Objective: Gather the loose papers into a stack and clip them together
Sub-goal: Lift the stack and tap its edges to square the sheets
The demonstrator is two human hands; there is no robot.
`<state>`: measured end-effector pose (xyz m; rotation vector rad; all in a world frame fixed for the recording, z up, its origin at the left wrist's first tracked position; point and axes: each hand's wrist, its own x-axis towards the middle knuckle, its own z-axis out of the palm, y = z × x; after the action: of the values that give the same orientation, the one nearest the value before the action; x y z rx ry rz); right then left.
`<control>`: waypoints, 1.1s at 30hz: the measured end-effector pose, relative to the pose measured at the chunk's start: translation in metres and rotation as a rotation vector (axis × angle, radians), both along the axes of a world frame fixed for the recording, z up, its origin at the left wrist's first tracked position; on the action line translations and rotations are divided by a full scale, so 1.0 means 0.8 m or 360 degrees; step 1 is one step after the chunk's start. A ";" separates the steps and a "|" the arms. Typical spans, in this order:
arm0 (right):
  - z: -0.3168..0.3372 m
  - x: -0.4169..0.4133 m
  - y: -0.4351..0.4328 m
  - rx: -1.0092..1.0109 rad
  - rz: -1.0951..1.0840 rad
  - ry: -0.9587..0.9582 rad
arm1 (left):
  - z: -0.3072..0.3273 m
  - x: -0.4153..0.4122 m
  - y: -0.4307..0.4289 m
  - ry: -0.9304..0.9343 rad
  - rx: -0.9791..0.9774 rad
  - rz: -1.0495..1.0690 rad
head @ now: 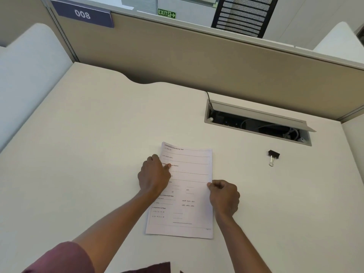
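Currently centred on the desk [94,154], long axis running away from me, the papers [189,174] are pinched at their left edge by my left hand [153,175] and their right by my right hand [224,198], the nearer to the binder clip [273,155] toward the right edge.

Cream desk [94,138], curved rear edge. Tan partition [197,62] behind, plate "008" [82,15] at top. Open cable hatch [258,115], wires inside. White side screens [29,75]. Green exit sign [166,13] beyond.
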<state>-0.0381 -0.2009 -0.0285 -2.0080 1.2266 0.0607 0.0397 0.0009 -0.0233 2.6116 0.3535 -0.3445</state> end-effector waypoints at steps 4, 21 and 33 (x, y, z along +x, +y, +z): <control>0.000 -0.003 0.002 0.0012 -0.0022 -0.0021 | 0.003 -0.006 -0.007 -0.0066 -0.0004 0.0088; -0.001 -0.004 0.007 -0.0069 0.0033 -0.0041 | 0.007 -0.012 -0.018 -0.0061 0.0268 -0.0035; 0.004 -0.027 -0.016 0.0162 0.0085 -0.0291 | 0.022 -0.022 -0.031 -0.0096 0.0131 0.0050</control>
<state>-0.0594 -0.2135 -0.0257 -1.9123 1.0341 -0.0332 0.0221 -0.0237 -0.0057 2.6870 0.3953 -0.2451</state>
